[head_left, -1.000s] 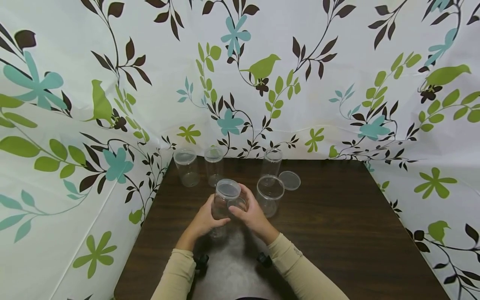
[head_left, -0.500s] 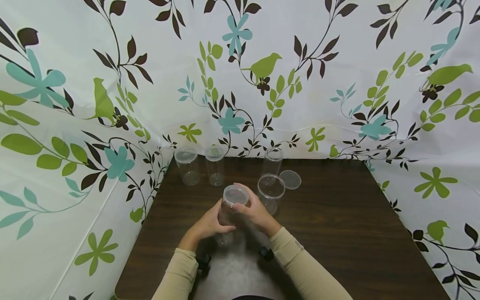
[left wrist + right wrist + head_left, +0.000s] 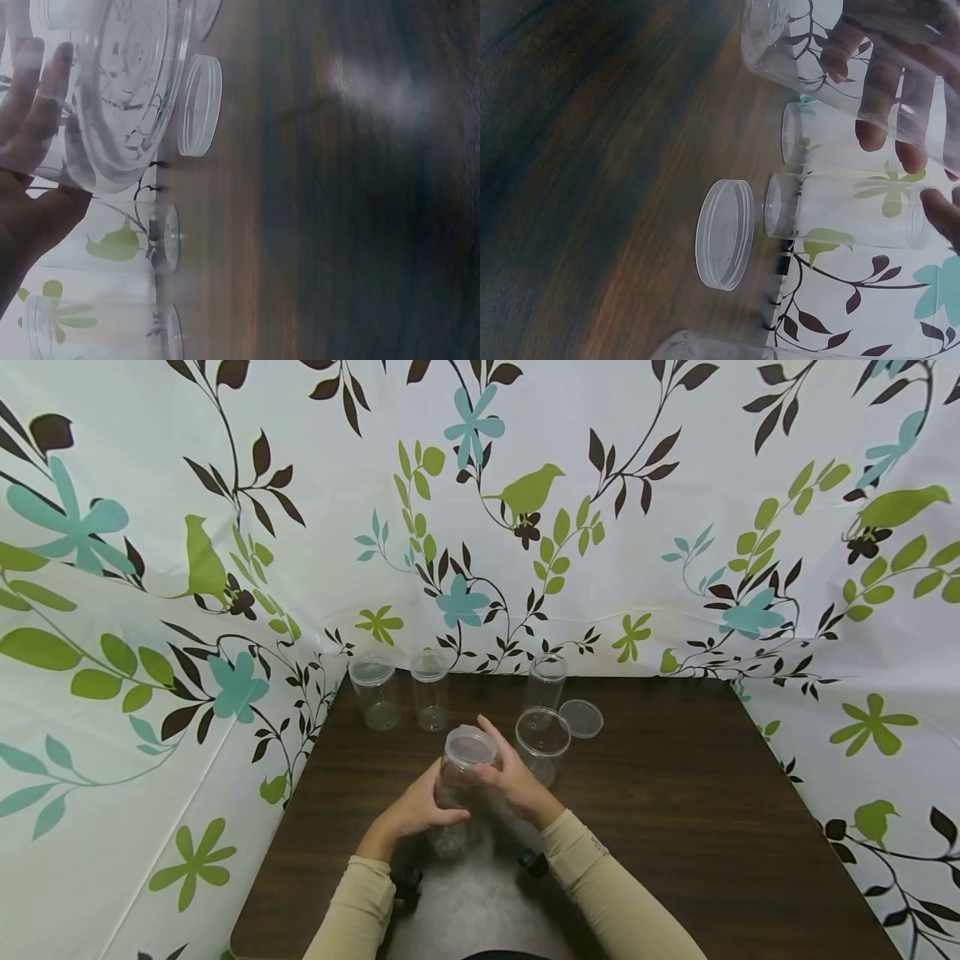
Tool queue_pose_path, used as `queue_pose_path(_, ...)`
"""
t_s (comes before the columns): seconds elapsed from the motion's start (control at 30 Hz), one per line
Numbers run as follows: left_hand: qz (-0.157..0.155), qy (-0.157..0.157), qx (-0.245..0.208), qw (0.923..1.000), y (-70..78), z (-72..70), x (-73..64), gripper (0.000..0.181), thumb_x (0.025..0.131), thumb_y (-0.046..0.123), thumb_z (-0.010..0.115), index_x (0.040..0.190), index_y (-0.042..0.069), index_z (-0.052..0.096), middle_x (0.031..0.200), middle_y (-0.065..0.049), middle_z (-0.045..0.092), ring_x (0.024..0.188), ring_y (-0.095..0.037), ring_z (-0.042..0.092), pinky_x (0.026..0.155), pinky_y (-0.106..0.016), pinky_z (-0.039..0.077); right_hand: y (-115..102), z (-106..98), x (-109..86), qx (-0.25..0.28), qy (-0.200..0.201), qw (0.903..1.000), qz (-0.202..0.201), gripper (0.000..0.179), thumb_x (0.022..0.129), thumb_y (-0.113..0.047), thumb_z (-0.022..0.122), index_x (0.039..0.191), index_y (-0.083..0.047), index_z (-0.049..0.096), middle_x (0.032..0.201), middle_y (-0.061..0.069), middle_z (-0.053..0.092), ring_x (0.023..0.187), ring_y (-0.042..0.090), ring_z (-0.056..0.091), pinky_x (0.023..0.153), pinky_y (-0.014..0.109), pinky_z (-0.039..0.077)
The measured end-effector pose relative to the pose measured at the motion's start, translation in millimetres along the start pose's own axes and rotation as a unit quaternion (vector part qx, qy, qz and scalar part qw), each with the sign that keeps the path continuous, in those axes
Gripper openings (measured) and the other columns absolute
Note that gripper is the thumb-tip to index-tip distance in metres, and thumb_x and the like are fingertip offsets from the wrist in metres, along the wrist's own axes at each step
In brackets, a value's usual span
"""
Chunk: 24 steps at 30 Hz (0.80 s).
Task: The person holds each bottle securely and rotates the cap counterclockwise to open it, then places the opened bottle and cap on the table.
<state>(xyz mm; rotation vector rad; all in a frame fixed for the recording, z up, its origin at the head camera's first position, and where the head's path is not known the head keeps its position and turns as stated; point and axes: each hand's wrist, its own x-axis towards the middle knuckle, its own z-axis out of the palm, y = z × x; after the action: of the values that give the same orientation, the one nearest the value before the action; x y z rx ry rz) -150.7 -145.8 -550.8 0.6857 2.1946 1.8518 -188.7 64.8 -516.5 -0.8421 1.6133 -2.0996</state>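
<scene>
In the head view both hands are on a tall clear plastic jar, slightly tilted above the table, with what looks like a clear lid on its top. My left hand grips its left side, thumb across the front. My right hand holds the upper right side, thumb just under the lid's rim and fingers behind. The jar's round bottom shows in the left wrist view, apart from the table. Through the wall in the right wrist view, fingers wrap behind the jar.
On the dark wooden table, two lidded jars stand at back left. An uncovered wide jar stands right of the hands, another jar behind it. A loose lid lies beside them. Another loose lid lies beyond the hands.
Over the last second the held jar and both hands have shifted slightly right and the jar's top has dipped. Since half a second ago, the right hand's fingers have moved a little along the rim.
</scene>
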Motion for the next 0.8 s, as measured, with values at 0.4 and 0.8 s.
queue_pose_path(0.4, -0.023, 0.131, 0.05, 0.9899, -5.7, -10.0, -1.7, 0.085, 0.077, 0.007, 0.088, 0.146, 0.002, 0.038, 0.131, -0.021, 0.06, 0.119, -0.035, 0.059, 0.1, -0.041, 0.048, -2, 13, -4.4, -0.071, 0.125, 0.9895, -0.013, 0.062, 0.097, -0.003, 0.063, 0.148, 0.009, 0.03, 0.148, 0.029, 0.04, 0.138, 0.039, 0.041, 0.108, 0.035, 0.042)
queue_pose_path(0.8, -0.022, 0.139, 0.105, 0.9844, -5.7, -3.2, 2.0, 0.087, 0.075, 0.011, 0.09, 0.145, 0.001, 0.039, 0.132, -0.017, 0.059, 0.119, -0.031, 0.058, 0.101, -0.05, 0.046, -1, 22, -2.8, -0.099, 0.117, 0.988, -0.023, 0.066, 0.096, -0.006, 0.068, 0.151, 0.002, 0.033, 0.147, 0.025, 0.045, 0.136, 0.037, 0.044, 0.11, 0.046, 0.041)
